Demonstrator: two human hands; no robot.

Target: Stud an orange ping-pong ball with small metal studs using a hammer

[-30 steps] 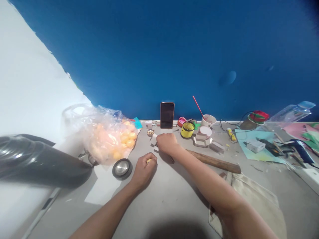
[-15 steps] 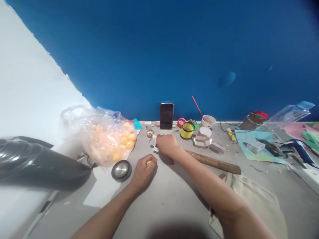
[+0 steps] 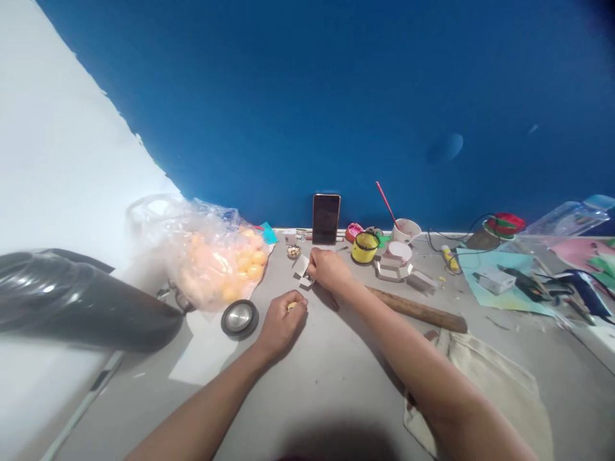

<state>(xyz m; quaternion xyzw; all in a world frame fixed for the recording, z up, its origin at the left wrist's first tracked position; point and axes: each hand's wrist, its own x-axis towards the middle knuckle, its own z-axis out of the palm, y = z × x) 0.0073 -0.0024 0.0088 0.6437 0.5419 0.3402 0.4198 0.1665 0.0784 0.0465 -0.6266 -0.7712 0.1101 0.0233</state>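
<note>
presently, in the head view, the left hand (image 3: 283, 323) is clenched round a small yellow thing (image 3: 291, 307), mostly hidden, near the middle of the grey table (image 3: 317, 358). the right hand (image 3: 330, 269) is nearer the table's back edge, fingers bent down at a small open white box (image 3: 300, 265); whether they pinch anything, i cannot tell. just left of the left hand lies a black-rimmed metal disc (image 3: 239, 317), and at the back edge, behind the right hand, a phone (image 3: 326, 219) stands upright.
</note>
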